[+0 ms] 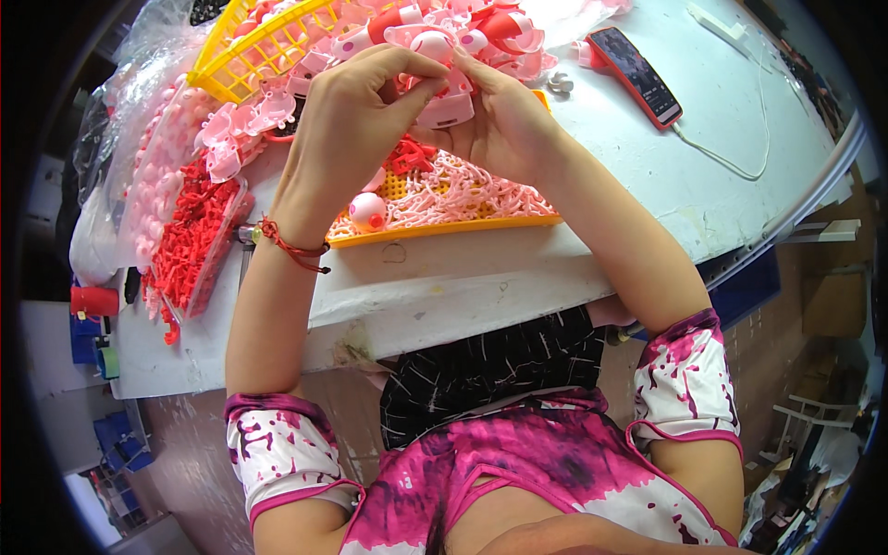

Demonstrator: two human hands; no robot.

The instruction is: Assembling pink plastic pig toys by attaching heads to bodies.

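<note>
Strands of pale-pink plastic (pixel 462 199) fill a shallow yellow plastic tray (pixel 444 228). Just above it, the right hand (pixel 511 125) grips a glossy pink moulded-plastic piece (pixel 447 112) — likely light, stiff, slippery, best held by its sides — while the left hand (pixel 356 100) pinches beside it, on what I cannot tell. Pink-and-red parts (pixel 505 30) heap behind.

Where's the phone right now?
In the head view, the phone lies upper right on the table, right of the pink parts and the right hand, a white cable at its lower end.
</note>
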